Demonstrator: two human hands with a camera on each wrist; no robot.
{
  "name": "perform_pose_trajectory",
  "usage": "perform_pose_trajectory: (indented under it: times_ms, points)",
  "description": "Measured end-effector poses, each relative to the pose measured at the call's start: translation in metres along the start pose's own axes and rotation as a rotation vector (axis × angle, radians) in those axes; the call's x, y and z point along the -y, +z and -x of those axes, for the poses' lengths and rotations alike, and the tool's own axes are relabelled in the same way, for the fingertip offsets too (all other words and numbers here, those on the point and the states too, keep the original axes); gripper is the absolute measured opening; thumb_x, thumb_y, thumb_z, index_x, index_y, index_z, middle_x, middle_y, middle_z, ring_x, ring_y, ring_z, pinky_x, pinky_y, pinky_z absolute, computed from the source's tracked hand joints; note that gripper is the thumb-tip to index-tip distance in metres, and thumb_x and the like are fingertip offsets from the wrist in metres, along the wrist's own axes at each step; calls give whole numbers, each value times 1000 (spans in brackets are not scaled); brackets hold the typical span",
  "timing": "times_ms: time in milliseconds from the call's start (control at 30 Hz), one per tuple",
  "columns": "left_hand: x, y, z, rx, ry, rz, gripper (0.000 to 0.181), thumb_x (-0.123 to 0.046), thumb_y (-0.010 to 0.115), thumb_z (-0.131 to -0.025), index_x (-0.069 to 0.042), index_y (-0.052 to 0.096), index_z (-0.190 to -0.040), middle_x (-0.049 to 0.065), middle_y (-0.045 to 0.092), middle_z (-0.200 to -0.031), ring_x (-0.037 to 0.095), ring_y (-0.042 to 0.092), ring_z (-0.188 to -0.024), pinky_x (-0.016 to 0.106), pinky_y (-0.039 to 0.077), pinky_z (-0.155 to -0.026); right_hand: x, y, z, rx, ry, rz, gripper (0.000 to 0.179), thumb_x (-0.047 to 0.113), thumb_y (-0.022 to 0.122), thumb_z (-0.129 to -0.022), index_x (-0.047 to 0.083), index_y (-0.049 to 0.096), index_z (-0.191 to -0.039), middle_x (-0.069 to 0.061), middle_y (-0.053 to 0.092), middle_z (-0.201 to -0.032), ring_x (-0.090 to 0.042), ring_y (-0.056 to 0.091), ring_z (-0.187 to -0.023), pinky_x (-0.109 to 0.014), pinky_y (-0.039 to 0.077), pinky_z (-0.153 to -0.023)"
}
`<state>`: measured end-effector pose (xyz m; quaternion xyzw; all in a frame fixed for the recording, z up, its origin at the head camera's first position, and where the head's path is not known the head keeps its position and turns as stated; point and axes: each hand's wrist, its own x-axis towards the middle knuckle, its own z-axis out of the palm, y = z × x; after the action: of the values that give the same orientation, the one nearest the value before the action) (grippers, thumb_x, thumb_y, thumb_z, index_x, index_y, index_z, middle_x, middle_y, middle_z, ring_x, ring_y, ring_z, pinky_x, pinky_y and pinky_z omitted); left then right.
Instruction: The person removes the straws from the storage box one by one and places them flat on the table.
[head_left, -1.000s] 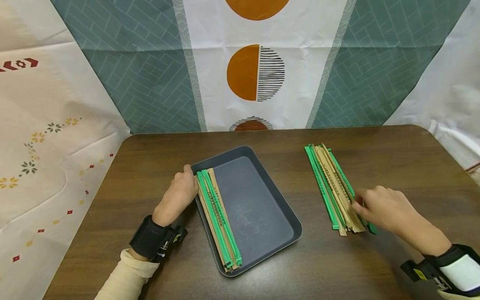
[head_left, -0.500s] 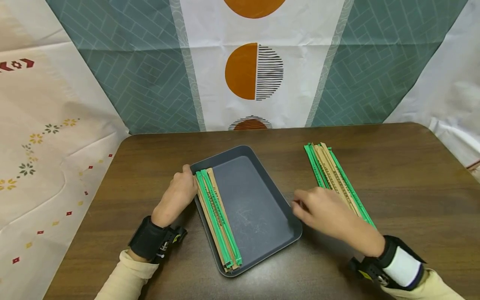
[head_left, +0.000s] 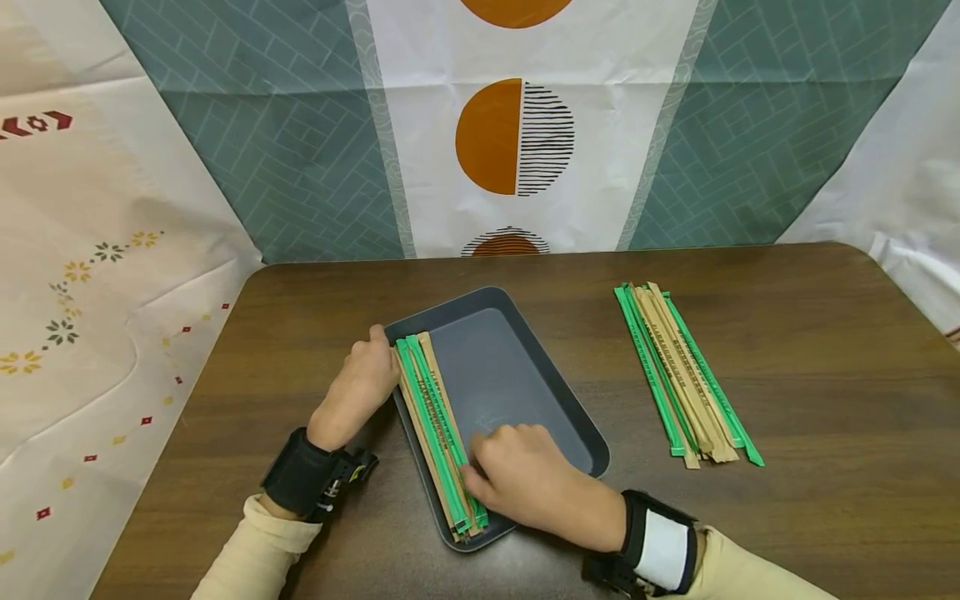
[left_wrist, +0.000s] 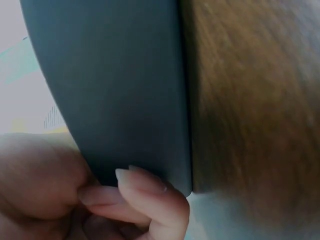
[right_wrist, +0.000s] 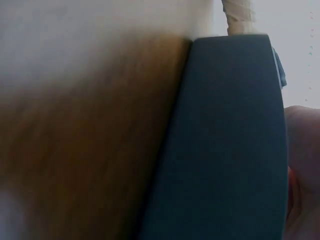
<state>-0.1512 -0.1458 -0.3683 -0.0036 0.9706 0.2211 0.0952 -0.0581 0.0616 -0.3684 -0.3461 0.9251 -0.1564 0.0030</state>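
Observation:
My left hand (head_left: 358,379) grips the left rim of a dark grey tray (head_left: 551,392), fingertips curled on its outer wall (left_wrist: 115,90) in the left wrist view. Inside, along the tray's left side, lie several long, thin sticks in green and tan printed paper sleeves (head_left: 431,417). My right hand (head_left: 525,479) is over the tray's near part. Its fingers are bent and the thumb is at the right edge of these wrapped sticks; the fingertips are hidden, so a grip cannot be made out. The right wrist view shows mostly the tray's outer wall (right_wrist: 220,135).
A second bundle of green and tan wrapped sticks (head_left: 682,375) lies on the brown wooden table (head_left: 840,375), right of the tray. Behind the table hangs a patterned cloth (head_left: 300,142); a pale flowered cloth (head_left: 112,333) covers the left side.
My right hand has moved left from the bundle on the table, across the tray's right rim, to the wrapped sticks in the tray. My left hand has stayed at the rim.

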Motion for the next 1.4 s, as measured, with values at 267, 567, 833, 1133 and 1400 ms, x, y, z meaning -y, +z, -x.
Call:
perform_pose_trajectory:
  times_ms: [267,567,833,1133,1400]
  points:
    - [0,1,-1,13,11,16,38,-4,28,-98,16,26,-130,7,33,-52,18,34,-39,27,23,-38,8,10,-1,63,76,63,36,29,58,-86,17,43,-55,4,43,-47,-10,46,-40,-32,44,-35]
    - [-1,1,-2,21,19,18,40,-4,29,-98,16,24,-132,8,35,-53,19,38,-40,27,24,-39,8,14,2,-31,83,67,34,19,57,-80,17,39,-51,4,41,-45,-10,43,-38,-33,42,-33]
    - [1,0,0,-5,46,-7,37,-2,31,-97,18,27,-128,6,31,-50,17,31,-38,27,20,-39,-2,6,8,-65,88,6,36,17,56,-81,18,35,-52,8,27,-46,-5,29,-37,-22,28,-33]
    - [2,-2,0,1,17,9,38,-5,29,-98,17,27,-129,10,37,-55,21,42,-43,27,27,-39,-26,-14,20,-216,145,28,33,16,59,-79,17,36,-55,10,20,-48,-3,18,-41,-19,15,-35]
    - [1,-1,2,3,24,7,38,-4,28,-98,17,27,-129,8,35,-52,20,41,-41,27,25,-39,-50,-32,33,-261,205,22,28,13,61,-78,15,41,-57,9,23,-48,-3,20,-40,-18,14,-37]
